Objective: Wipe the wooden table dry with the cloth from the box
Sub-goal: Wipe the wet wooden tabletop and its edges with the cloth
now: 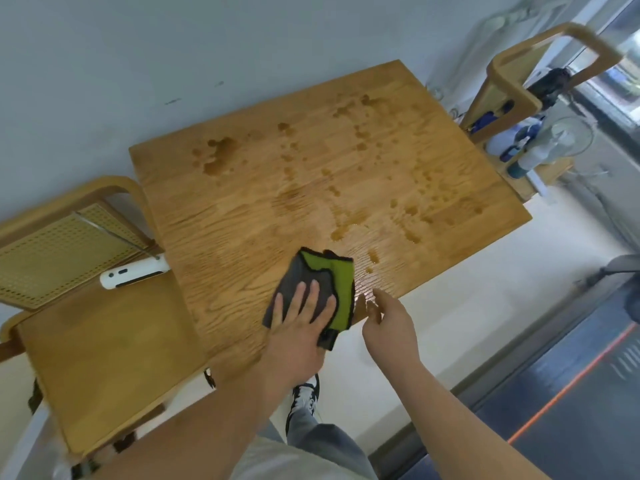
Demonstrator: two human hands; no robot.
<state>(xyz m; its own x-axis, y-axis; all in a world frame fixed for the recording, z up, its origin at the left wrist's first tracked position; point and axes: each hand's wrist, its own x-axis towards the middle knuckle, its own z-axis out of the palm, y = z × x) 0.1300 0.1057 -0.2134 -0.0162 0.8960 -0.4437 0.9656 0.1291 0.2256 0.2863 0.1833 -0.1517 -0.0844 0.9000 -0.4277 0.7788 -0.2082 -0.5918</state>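
Note:
The wooden table (242, 209) fills the middle of the view, with many dark wet patches (221, 157) across its far and right parts. A grey and green cloth (332, 282) lies folded near the table's front edge. My left hand (298, 323) presses flat on the grey side of the cloth, fingers spread. My right hand (388, 323) hovers just right of the cloth at the table's edge, fingers loosely curled and holding nothing.
A wooden chair (97, 348) with a perforated back stands at the left, a white device (131, 271) lying on its seat. Another wooden chair (512, 84) at the far right holds bottles (526, 157). A shoe (306, 396) shows below the table edge.

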